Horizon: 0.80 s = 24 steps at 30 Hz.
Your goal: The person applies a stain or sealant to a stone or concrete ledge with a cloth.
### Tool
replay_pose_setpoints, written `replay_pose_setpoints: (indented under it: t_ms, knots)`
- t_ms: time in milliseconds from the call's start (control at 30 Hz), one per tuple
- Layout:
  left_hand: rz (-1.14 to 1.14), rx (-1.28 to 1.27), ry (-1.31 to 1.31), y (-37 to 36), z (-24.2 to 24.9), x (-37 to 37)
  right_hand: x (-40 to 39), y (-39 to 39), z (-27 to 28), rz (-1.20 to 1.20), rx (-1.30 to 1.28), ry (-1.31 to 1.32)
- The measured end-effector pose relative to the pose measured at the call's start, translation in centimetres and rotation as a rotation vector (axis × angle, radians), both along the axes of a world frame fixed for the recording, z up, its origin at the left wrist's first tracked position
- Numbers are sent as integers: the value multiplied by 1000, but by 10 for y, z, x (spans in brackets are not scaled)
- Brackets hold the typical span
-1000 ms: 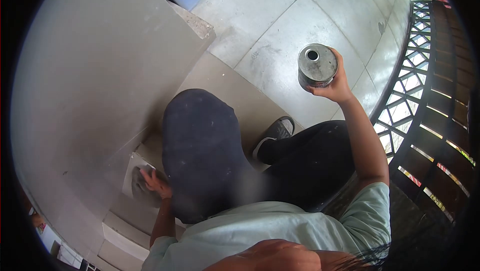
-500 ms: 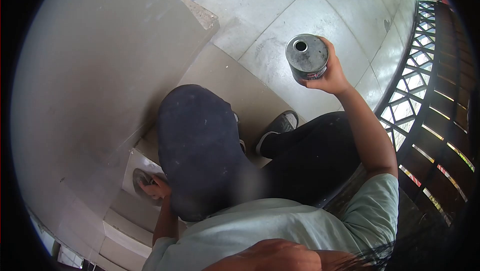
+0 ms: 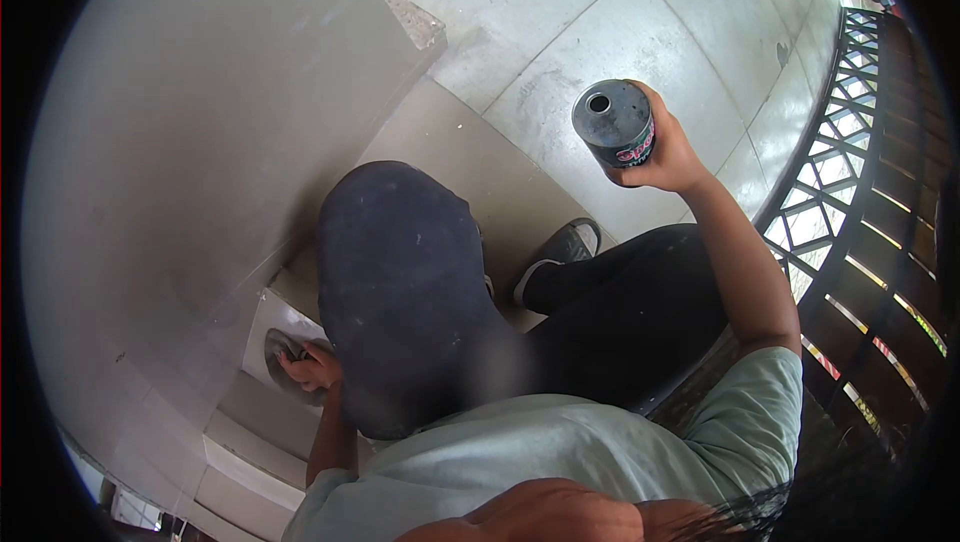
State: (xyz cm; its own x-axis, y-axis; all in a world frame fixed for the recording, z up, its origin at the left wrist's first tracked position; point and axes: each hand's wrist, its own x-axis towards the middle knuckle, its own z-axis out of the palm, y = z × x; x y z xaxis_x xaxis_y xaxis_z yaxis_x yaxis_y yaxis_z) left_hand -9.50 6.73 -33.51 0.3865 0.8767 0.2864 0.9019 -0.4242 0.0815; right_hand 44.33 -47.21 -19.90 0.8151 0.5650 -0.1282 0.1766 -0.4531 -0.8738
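Observation:
My right hand is raised at arm's length and grips a round metal can with a small hole in its top and a dark label with red lettering. The can is tilted slightly to the left. Low on the left, my left hand presses a grey cloth against a white patch at the foot of the grey wall. My dark cap hides part of that hand and the area between my arms.
I crouch on a beige step, with my dark trousers and one grey shoe showing. Pale floor tiles spread beyond. A dark metal lattice gate runs along the right.
My right hand has shifted the can slightly left and tipped it, so its label now shows. My left hand has slid the cloth a little across the white patch.

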Motion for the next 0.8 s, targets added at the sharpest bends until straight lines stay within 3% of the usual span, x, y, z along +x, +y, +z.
replay_pose_setpoints:
  t_ms: [500, 800]
  knots:
    - [-33, -2, 3, 2, -1, 0, 4, 8, 0, -11, 46, 38]
    - [-34, -8, 13, -6, 10, 12, 7, 8, -9, 7, -100, -132]
